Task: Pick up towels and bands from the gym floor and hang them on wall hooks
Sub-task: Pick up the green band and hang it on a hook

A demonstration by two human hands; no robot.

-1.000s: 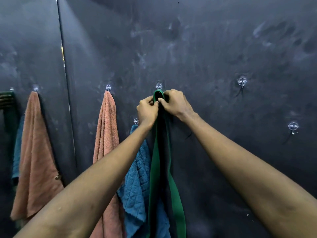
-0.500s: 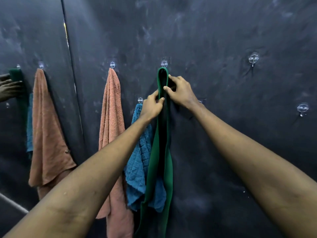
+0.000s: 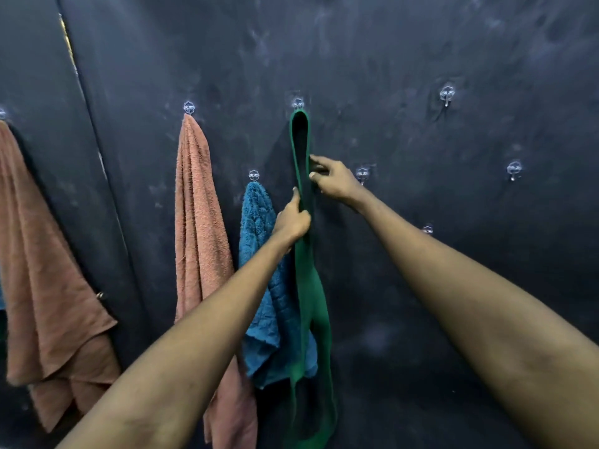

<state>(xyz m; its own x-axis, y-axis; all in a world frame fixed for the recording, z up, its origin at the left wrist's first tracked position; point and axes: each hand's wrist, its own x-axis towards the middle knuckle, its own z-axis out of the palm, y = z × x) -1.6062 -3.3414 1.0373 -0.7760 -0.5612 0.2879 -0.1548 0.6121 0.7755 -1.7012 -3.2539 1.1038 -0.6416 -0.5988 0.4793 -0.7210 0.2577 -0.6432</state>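
Starting at the left edge, a salmon towel drapes down the side panel. Moving right, a second salmon towel hangs long from its own clear hook. Next along and set lower, the blue towel sits on the lower hook. And here's the action: the green resistance band is looped over the top-centre hook. Its narrow loop sits just under the hook's head, and both strands fall against the dark wall and trail out of the bottom of the view. The left hand has its fingers curled round the band below the loop, thumb pointing up along it. The right hand, a little higher, pinches the right strand with thumb and fingertips, the other fingers loosely bent. The hanging looks all but done, so the job now, I'd say, is to let go gently. Ease off the downward pull first so that small clear hook isn't tugged from the wall. Check the loop sits right down in the crook and not out on the tip. Let the strands settle untwisted and clear of the blue towel, then release one hand at a time. Further right, empty hooks dot the wall, ready for whatever remains.
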